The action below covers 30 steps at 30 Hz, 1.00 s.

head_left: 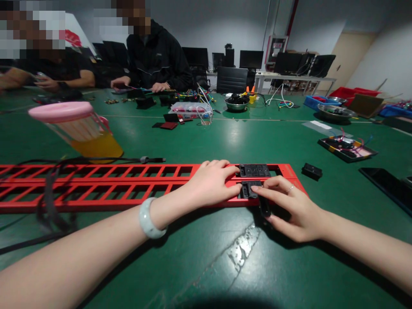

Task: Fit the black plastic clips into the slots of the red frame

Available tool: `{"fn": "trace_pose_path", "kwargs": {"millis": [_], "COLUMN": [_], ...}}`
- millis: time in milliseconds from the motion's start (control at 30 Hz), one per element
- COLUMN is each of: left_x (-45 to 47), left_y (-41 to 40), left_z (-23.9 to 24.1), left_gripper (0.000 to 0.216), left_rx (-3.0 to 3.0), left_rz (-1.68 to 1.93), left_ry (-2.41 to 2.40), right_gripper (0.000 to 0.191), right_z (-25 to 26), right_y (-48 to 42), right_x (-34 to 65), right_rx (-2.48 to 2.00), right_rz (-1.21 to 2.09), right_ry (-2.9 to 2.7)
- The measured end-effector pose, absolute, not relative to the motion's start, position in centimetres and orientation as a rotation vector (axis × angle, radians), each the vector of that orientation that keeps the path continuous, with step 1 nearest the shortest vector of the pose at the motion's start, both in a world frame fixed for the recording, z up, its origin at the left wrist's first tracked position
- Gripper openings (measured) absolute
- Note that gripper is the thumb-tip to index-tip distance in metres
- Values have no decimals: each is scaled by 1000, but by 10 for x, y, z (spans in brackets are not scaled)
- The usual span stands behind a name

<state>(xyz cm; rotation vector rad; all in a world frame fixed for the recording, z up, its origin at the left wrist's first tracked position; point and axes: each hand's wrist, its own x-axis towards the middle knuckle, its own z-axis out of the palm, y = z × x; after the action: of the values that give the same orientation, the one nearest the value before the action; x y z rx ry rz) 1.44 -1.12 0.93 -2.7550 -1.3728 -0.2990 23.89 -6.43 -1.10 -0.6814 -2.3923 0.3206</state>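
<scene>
My left hand (212,180) lies across the red slotted frame (189,176), fingers spread, its thumb and a fingertip against black plastic pieces. Black blocks (254,171) fill several slots at the right end of the frame's far row. In the near row, more black blocks (246,189) sit between my hands. My right hand (294,208) pinches a black plastic block (264,207) between thumb and fingers, tilted at the frame's near edge. Part of that block is hidden by my fingers. A loose black block (312,171) lies right of the frame.
A pink-lidded pitcher (93,133) with orange liquid and a black cable (128,160) are at the left. A black tray (347,148) with wires and a dark phone-like slab (386,184) lie right. Across the green table (225,146), two people handle small parts.
</scene>
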Motion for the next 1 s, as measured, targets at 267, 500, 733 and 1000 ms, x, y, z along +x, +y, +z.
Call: {"fn": "trace_pose_path", "kwargs": {"millis": [267, 500, 733, 1000], "left_x": [13, 13, 12, 13], "left_y": [-12, -13, -11, -12], "left_z": [11, 10, 9, 9], "left_gripper": [42, 41, 42, 42], "left_rx": [-2776, -2770, -2773, -2770], "left_rz": [-289, -297, -285, -280], "left_ry": [-1354, -1351, -1336, -1333], "right_gripper": [50, 46, 46, 36], "right_z": [-13, -14, -15, -16], "right_y": [-53, -49, -48, -46], "right_x": [244, 245, 246, 247], "right_rx": [-981, -1052, -1000, -973], "right_rz": [323, 462, 636, 774], "right_ry": [-2081, -2051, -1976, -1888]}}
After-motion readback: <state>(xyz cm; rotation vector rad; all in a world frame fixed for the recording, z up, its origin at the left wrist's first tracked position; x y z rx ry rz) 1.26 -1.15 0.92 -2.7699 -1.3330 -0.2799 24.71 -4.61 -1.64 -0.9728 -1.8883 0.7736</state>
